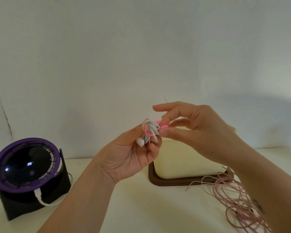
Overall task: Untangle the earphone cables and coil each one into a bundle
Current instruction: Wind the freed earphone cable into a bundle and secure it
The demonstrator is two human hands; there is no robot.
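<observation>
overhead, a plain white wall backs the pale tabletop; left hand grips the coiled white earphone bundle; right hand pinches its pink tie; pink cable lies loose, near right.

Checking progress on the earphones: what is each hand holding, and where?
The left hand grips the coiled white earphone bundle at its lower end; the right hand pinches the loose end of the pink tie around it.

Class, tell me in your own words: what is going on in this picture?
A person's left hand holds a coiled white earphone cable bundle, while the right hand pinches a bright pink strap looped around it. A loose pale pink earphone cable lies uncoiled on the white table.
</observation>
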